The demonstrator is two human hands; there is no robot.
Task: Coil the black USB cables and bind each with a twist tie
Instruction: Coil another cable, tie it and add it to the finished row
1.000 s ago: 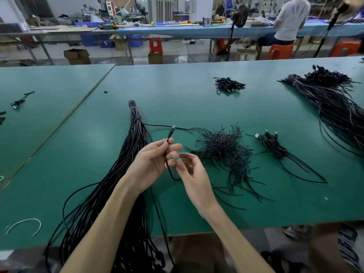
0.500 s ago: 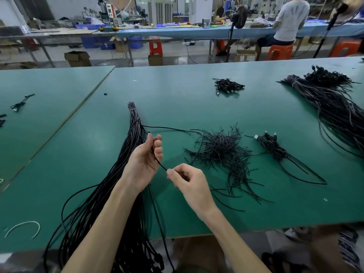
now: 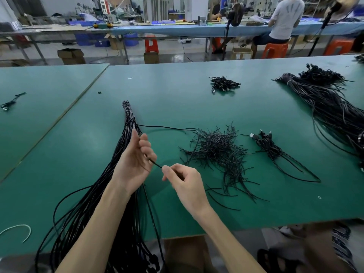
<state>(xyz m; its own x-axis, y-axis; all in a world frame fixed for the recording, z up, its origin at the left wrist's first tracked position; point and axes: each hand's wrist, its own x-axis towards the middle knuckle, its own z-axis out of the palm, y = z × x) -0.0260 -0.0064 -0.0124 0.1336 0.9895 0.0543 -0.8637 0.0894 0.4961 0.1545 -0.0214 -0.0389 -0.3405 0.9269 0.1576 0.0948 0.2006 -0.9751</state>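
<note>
My left hand (image 3: 136, 160) curls round one black USB cable (image 3: 155, 164) above the green table (image 3: 177, 99). My right hand (image 3: 183, 180) pinches the same cable a short way to the right. The cable's other length (image 3: 161, 127) trails across the table toward the pile of black twist ties (image 3: 218, 150). A long bundle of loose black cables (image 3: 128, 123) lies under my left arm and hangs over the near edge. A few coiled cables (image 3: 266, 144) lie right of the ties.
A small heap of bound cables (image 3: 224, 84) sits farther back. A big cable bundle (image 3: 331, 107) fills the right side. A white tie (image 3: 19, 229) lies at the near left. A person on an orange stool (image 3: 273, 50) sits at a bench beyond.
The plug end that stuck up above my left fingers has gone into the hand. My hands moved slightly apart, and the cable is now stretched short between them.
</note>
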